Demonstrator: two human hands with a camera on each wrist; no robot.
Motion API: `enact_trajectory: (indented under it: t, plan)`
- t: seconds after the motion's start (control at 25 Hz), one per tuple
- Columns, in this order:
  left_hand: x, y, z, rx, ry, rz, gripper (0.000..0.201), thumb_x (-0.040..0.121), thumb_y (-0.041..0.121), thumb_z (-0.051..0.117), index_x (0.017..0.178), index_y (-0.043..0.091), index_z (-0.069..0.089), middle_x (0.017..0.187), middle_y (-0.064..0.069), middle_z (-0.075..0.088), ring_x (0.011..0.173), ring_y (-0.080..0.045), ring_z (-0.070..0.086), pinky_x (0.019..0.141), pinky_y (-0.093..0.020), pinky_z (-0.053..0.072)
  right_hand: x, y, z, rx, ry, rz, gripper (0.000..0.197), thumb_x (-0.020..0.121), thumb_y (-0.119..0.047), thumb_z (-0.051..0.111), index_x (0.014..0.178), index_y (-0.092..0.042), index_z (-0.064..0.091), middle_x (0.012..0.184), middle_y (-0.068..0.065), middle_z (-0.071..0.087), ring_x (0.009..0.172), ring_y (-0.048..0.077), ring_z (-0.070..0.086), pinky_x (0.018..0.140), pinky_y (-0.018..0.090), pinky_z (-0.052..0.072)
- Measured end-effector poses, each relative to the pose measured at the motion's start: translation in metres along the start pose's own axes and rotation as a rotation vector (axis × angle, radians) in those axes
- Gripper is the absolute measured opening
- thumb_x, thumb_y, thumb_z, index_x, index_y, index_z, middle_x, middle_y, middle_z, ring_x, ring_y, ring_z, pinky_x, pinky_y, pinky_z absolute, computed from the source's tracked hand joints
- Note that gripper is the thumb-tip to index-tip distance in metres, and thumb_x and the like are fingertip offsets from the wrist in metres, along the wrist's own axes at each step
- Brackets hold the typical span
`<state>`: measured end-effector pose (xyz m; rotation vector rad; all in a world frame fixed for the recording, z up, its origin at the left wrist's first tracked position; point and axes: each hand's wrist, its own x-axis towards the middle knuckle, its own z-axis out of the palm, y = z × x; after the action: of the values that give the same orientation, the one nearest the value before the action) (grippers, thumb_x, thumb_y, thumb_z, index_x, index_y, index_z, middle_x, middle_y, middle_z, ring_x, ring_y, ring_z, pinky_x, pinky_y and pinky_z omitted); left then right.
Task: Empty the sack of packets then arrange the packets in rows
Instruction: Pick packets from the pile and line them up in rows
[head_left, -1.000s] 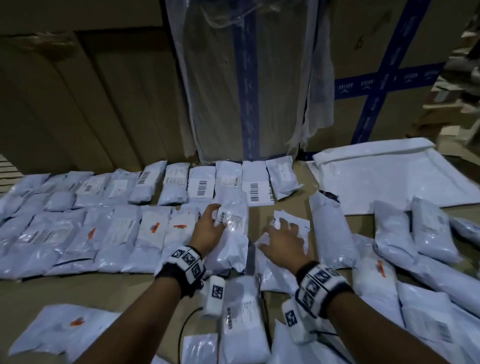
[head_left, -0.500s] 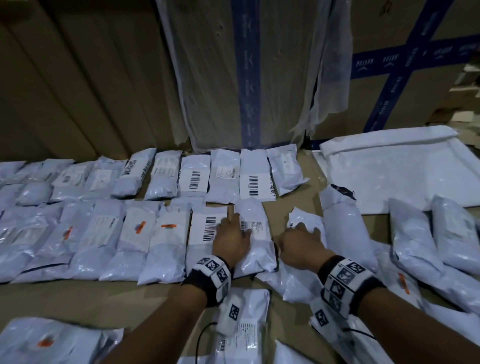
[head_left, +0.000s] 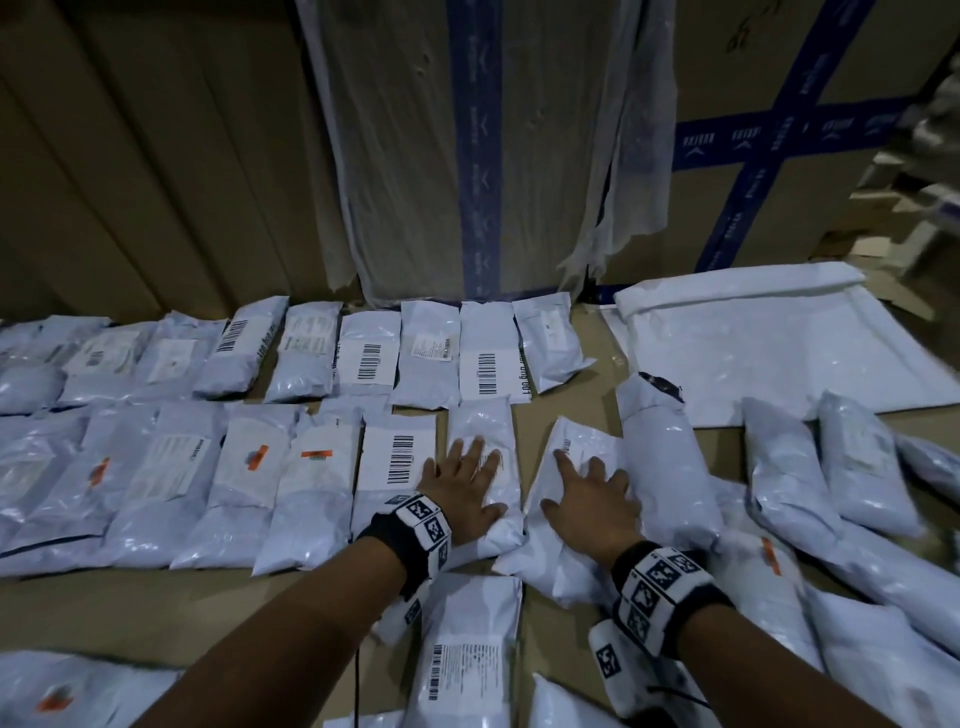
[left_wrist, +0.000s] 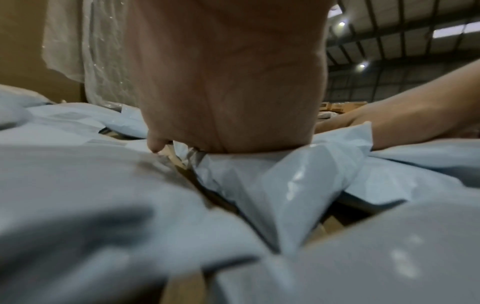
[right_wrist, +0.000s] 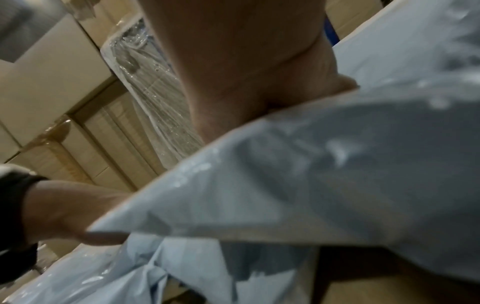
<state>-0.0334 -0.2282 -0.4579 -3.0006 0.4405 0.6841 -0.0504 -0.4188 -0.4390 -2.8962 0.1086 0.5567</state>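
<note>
Two rows of packets (head_left: 291, 457) so far, running left. Left hand (head_left: 470, 491) lies flat, fingers spread, pressing the newest packet (head_left: 483, 441) into the near row's right end; right hand (head_left: 592, 499) rests open on the next packet (head_left: 566, 525). Loose packets sit right, on cardboard flooring (head_left: 130, 608), stacked boxes (head_left: 156, 156) behind.

You are looking at white packets with paper labels. Black barcode stripes are showing on one back-row packet (head_left: 241, 347), on another (head_left: 368, 359) and on a third (head_left: 488, 364), and on a front-row packet (head_left: 397, 457). Sideways words are running beside some barcodes, but they are too blurry to read. The near packet (head_left: 462, 670) is showing a barcode and tiny blurry print. The blue tape (head_left: 478, 156) on the boxes is carrying small white marks you cannot read. Black-and-white square codes are sitting on your wrist bands (head_left: 423, 519).
</note>
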Motion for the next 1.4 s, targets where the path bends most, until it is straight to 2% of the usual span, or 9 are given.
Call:
enact_trajectory:
  t: [0.12,0.2,0.32,0.6,0.76,0.88,1.12,1.32,1.4]
  plan:
    - [-0.001,0.001,-0.016,0.027,-0.054,-0.005,0.079,0.095,0.060,0.032,0.154,0.023,-0.006,0.160,-0.003,-0.018,0.148,-0.030,-0.013,0.118,-0.057,0.002,-0.003,0.009,-0.003,0.041,-0.050,-0.144,0.066,0.092,-0.051,0.044,0.149,-0.041,0.012,0.151,0.009,0.028,0.133,0.040,0.029,0.107,0.051,0.030]
    - [-0.003,0.009,-0.027,0.056,0.085,0.041,0.070,0.094,0.049,0.044,0.151,0.016,0.019,0.160,-0.011,0.011,0.146,-0.035,0.009,0.115,-0.054,0.019,-0.006,0.016,-0.011,0.208,-0.032,-0.247,0.063,0.094,-0.029,0.046,0.150,-0.035,0.017,0.146,0.012,0.041,0.128,0.035,0.042,0.106,0.041,0.035]
    - [-0.003,0.033,-0.039,-0.246,0.383,0.075,0.034,0.091,0.026,0.049,0.119,0.007,0.056,0.119,-0.017,0.056,0.117,-0.035,0.048,0.092,-0.042,0.046,-0.013,0.028,-0.032,0.663,0.152,-0.180,0.068,0.086,0.000,0.043,0.147,-0.027,0.031,0.132,0.004,0.055,0.109,0.026,0.056,0.085,0.027,0.045]
    - [0.015,0.061,-0.039,-0.743,0.272,-0.096,0.033,0.084,0.021,0.063,0.109,0.001,0.057,0.113,-0.020,0.063,0.106,-0.034,0.059,0.076,-0.027,0.041,-0.003,0.049,-0.065,1.236,0.468,-0.041,0.059,0.080,0.017,0.042,0.131,-0.011,0.050,0.115,0.005,0.059,0.101,0.020,0.056,0.067,0.018,0.050]
    - [0.025,0.064,-0.036,-0.709,0.246,-0.122,0.062,0.083,0.021,0.064,0.137,0.004,0.039,0.124,-0.020,0.059,0.115,-0.036,0.056,0.090,-0.034,0.048,0.010,0.071,-0.059,1.247,0.372,0.064,0.035,0.072,0.021,0.049,0.095,0.004,0.068,0.090,0.016,0.068,0.081,0.029,0.063,0.069,0.033,0.054]
    - [0.028,0.067,-0.038,-0.716,0.200,-0.165,0.065,0.081,0.018,0.069,0.136,0.003,0.037,0.126,-0.021,0.057,0.116,-0.035,0.056,0.089,-0.032,0.046,0.021,0.081,-0.057,1.214,0.279,0.094,0.025,0.076,0.018,0.056,0.091,0.003,0.069,0.091,0.021,0.068,0.073,0.025,0.060,0.064,0.028,0.046]
    - [0.015,0.065,-0.061,-1.024,0.302,-0.086,0.014,0.066,0.017,0.064,0.067,0.006,0.055,0.070,-0.011,0.061,0.072,-0.027,0.061,0.065,-0.034,0.048,0.029,0.072,-0.066,1.072,0.403,0.130,0.038,0.080,-0.002,0.048,0.116,-0.012,0.055,0.105,0.007,0.063,0.096,0.028,0.059,0.082,0.032,0.048]
    - [0.002,0.057,-0.111,-1.018,0.656,-0.156,0.036,0.083,0.015,0.064,0.117,0.012,0.054,0.099,-0.003,0.060,0.090,-0.023,0.061,0.071,-0.030,0.049,0.029,0.059,-0.073,0.905,0.472,0.072,0.055,0.085,-0.003,0.043,0.138,-0.016,0.040,0.122,0.013,0.059,0.108,0.035,0.056,0.092,0.038,0.047]
    - [0.010,0.065,-0.111,-1.198,0.491,-0.117,0.041,0.084,0.030,0.068,0.118,0.011,0.054,0.101,-0.009,0.060,0.089,-0.028,0.064,0.066,-0.032,0.053,0.029,0.057,-0.073,0.810,0.451,0.083,0.052,0.086,-0.003,0.044,0.137,-0.015,0.042,0.123,0.018,0.059,0.107,0.037,0.057,0.086,0.035,0.046]
